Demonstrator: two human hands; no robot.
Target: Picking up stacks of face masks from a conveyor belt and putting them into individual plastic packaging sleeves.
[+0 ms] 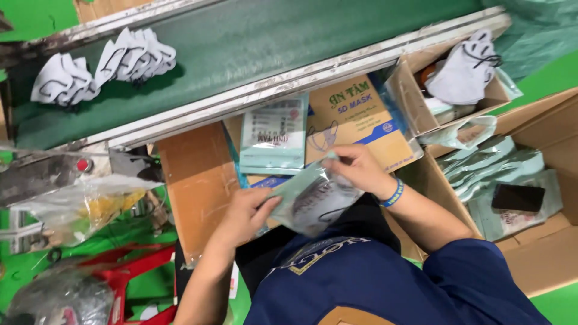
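Observation:
Both hands hold a pale green plastic pouch (313,198) with a white mask with dark straps partly inside it. My left hand (244,213) grips the pouch's left edge. My right hand (358,168), with a blue wristband, pinches its upper right edge. The pouch hovers over a brown cardboard work surface (195,180), just below a stack of empty printed pouches (274,135) and a flat printed mask carton (361,120).
A green conveyor belt (241,42) runs across the top, carrying two bunches of white masks (102,66). At the right, a small box holds loose masks (463,72), and a large carton holds filled pouches (500,168) and a black phone (518,197). A red stool (138,271) and plastic bags (84,207) are at the left.

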